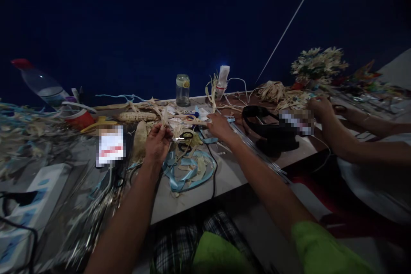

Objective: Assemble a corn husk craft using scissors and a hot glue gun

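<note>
My left hand (157,141) is closed around a pale strip of dried corn husk (180,122) that stretches across to my right hand (218,126), whose fingers pinch its other end. Both hands hover over the cluttered middle of a grey table (224,175). Just below them lie black-handled scissors (185,140) and loops of light blue ribbon (188,171). A dried corn cob (137,116) rests behind my left hand.
A small glass jar (183,90) and a white glue bottle (222,80) stand at the far edge. A plastic bottle (41,83) and a red cup (78,117) are far left. Another person's hand (321,107) works at the right near husk piles (272,92) and white flowers (317,63).
</note>
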Demonstrator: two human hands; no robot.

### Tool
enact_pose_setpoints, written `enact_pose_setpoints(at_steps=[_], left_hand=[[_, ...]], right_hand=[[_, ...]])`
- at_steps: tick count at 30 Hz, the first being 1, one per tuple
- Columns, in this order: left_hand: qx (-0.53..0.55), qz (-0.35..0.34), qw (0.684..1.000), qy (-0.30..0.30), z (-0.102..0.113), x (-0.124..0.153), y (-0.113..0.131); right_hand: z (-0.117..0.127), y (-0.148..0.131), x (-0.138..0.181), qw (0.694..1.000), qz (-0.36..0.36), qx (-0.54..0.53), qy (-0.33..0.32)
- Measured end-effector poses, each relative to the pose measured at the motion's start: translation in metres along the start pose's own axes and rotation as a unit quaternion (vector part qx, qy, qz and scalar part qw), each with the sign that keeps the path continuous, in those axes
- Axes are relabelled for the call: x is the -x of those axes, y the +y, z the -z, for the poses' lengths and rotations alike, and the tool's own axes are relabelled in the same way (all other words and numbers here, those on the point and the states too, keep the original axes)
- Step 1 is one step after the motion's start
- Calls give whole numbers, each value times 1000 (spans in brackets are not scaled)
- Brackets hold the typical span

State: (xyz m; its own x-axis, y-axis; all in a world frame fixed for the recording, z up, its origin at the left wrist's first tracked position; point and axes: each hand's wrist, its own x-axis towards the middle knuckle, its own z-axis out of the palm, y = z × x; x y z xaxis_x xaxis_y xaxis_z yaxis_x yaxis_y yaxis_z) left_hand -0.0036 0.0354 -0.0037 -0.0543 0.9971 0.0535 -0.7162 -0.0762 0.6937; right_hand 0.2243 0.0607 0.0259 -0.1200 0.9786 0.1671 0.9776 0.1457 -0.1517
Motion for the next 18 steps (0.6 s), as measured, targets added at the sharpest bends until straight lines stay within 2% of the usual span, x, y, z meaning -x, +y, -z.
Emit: enact_pose_setpoints(at_steps=[2,4,7,13,18], left_hand=[[-5,0,1000,-1,0,0,0],[-2,1,1000,0,0,1,0],[4,3,1000,15,-2,2,1],[1,8,999,31,-3,2,3],[-1,19,999,41,-3,3,5]], right_hand=[[-8,-6,-6,999,41,29,2],[-13,-11,-14,996,73,48,-29],[-14,-15,-25,993,78,65,-67],[8,-1,-40,995,59,60,-44],[22,10,-51,998,-42,48,-22]])
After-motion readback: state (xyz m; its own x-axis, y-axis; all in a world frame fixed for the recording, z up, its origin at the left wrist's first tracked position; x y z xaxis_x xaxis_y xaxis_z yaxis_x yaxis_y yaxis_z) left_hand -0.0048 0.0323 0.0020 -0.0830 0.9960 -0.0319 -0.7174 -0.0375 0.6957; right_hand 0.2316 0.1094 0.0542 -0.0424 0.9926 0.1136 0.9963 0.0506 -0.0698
